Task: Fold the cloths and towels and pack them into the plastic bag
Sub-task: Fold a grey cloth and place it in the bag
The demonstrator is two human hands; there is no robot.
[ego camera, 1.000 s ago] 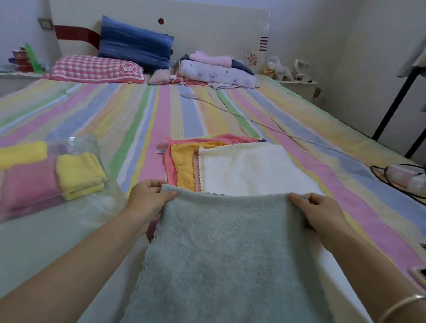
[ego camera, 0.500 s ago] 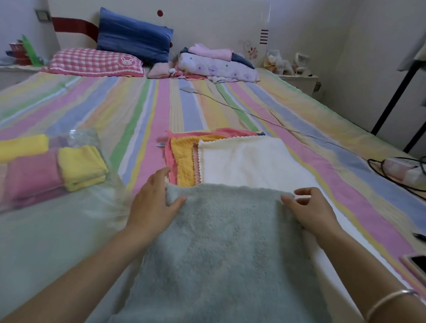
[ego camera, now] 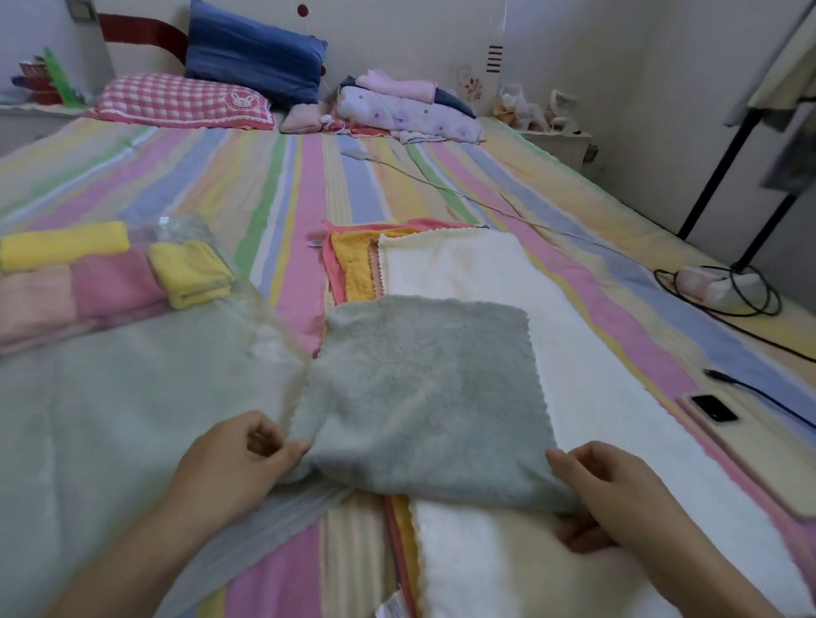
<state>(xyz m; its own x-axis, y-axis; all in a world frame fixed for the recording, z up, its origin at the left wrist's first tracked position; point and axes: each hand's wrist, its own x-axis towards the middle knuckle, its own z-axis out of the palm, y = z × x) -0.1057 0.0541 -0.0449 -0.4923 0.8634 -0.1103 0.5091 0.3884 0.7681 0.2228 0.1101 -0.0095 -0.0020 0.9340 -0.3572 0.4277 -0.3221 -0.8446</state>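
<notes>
A grey-green towel [ego camera: 425, 390] lies folded in half on top of a white towel [ego camera: 594, 413], which covers an orange cloth [ego camera: 351, 268] and a pink cloth [ego camera: 332, 276]. My left hand [ego camera: 237, 460] pinches the grey towel's near left corner. My right hand [ego camera: 609, 489] grips its near right corner, fingers curled under the edge. To the left lies a clear plastic bag [ego camera: 109, 387] holding folded yellow towels [ego camera: 190, 269] and folded pink towels [ego camera: 109, 283].
All of this lies on a striped bedsheet [ego camera: 285, 184]. A phone [ego camera: 715, 409] with a cable and a power strip [ego camera: 724, 287] lie at the right. Pillows [ego camera: 185, 101] and folded bedding [ego camera: 407, 110] sit at the headboard. A rack's legs [ego camera: 715, 173] stand right.
My hands left the towel's far edge and came back to its near fold, which they now hold at both corners. The grey towel now lies doubled, about half as long.
</notes>
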